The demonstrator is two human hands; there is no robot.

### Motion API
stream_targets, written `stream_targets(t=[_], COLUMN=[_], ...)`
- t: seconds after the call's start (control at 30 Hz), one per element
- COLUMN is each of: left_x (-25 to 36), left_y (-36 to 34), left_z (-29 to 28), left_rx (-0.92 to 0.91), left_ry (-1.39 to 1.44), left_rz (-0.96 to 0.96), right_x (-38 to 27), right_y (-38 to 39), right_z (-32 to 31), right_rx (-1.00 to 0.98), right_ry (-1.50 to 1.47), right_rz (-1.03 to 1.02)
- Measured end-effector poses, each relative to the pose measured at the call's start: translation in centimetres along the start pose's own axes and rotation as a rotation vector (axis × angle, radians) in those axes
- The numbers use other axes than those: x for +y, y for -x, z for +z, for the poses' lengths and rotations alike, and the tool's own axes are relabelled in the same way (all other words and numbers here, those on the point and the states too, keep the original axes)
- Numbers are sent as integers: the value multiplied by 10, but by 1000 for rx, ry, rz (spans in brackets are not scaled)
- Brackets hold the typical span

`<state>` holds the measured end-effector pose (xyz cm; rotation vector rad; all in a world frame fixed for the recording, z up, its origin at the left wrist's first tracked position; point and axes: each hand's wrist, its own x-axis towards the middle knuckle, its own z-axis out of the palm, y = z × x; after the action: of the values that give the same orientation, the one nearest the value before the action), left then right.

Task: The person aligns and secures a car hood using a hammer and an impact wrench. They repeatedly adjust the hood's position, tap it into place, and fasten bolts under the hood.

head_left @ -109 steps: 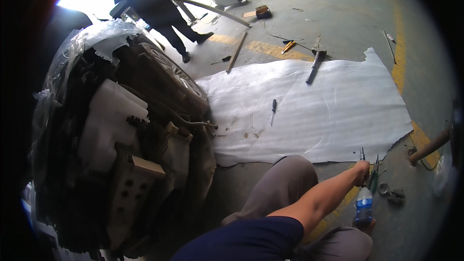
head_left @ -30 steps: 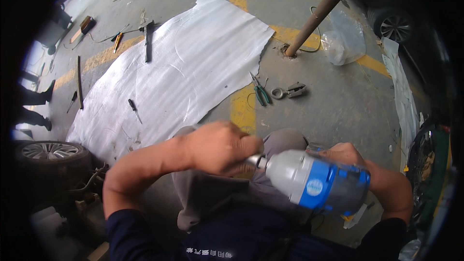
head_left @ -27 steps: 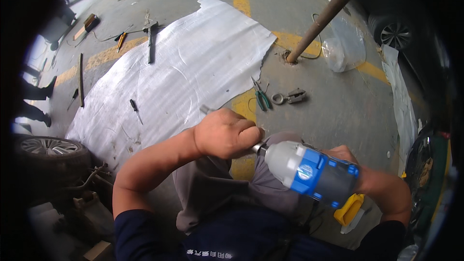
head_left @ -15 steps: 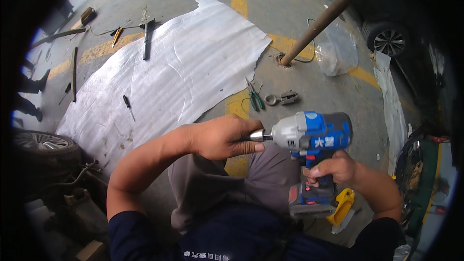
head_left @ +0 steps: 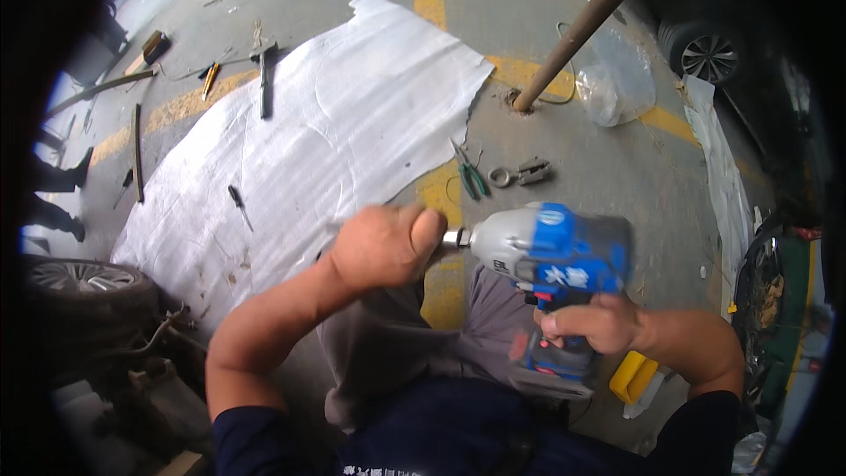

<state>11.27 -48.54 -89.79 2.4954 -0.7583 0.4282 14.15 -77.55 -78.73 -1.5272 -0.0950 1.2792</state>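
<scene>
In my right hand [head_left: 604, 324] is a blue and grey cordless impact wrench [head_left: 573, 247], gripped by its handle with its nose toward the left. Its body is smeared by motion. My left hand [head_left: 388, 245] is closed in a fist around a shiny metal socket [head_left: 452, 238] at the wrench's nose. Only the socket's end by the nose shows; the fist hides the rest. The wrench hangs above my knees. Just past it on the floor lie green-handled pliers [head_left: 471, 178] and a grey metal part with a ring [head_left: 520, 173].
A white sheet [head_left: 352, 106] covers much of the floor, with a screwdriver [head_left: 239, 205] and a hammer-like tool [head_left: 265, 79] on it. A rusty pole [head_left: 573, 44] rises at the right. Wheels lie at the left [head_left: 84, 280] and far right [head_left: 708, 55]. A yellow object [head_left: 631, 376] is by my right forearm.
The wrench and both hands have shifted slightly; its nose and my left hand moved left. My left fingers now curl into a tighter fist around the socket. The view has tilted slightly.
</scene>
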Motion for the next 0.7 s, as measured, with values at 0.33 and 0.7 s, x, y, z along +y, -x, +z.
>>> stream_targets(t=[0.33,0.7], left_x=[5,22], left_y=[10,8], left_z=[38,56], left_rx=[457,323], left_ry=[17,160], left_rz=[-114,-343], right_x=[24,-11], right_y=[-10,-2], right_z=[3,-1], right_rx=[8,64], right_ry=[307,65], right_rz=[-389,8])
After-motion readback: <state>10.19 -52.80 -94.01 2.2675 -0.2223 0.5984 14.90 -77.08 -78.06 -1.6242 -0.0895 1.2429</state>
